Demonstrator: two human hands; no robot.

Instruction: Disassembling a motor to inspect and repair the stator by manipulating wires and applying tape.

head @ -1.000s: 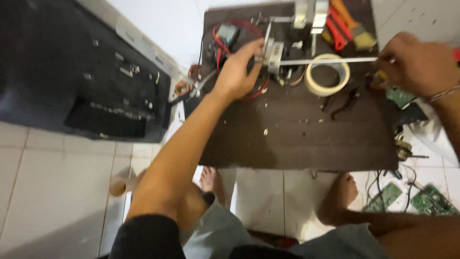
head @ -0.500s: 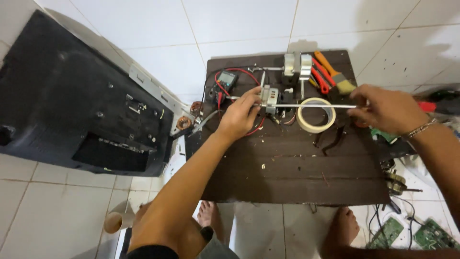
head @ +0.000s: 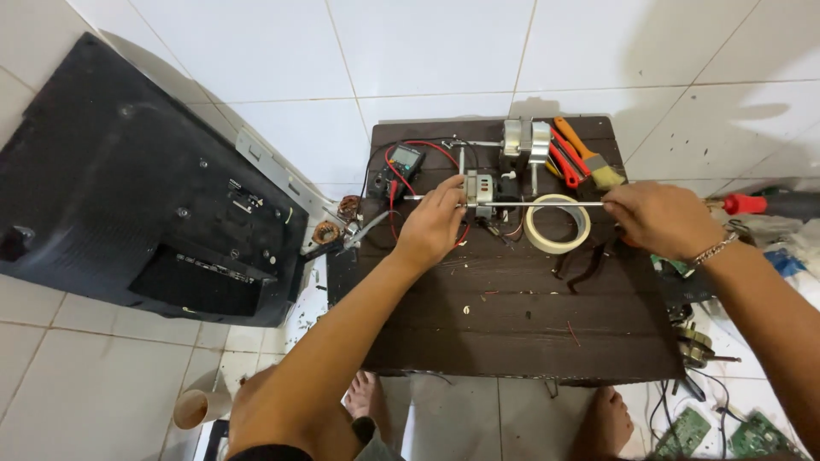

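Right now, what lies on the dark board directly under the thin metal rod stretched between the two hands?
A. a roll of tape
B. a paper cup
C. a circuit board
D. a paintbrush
A: the rod crosses over the tape roll, between the left hand and the right hand.

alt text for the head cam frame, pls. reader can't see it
Seen from above, a person's left hand and right hand hold a thin metal rod running through a small motor on a dark wooden board. A tape roll, multimeter and paintbrush lie nearby.
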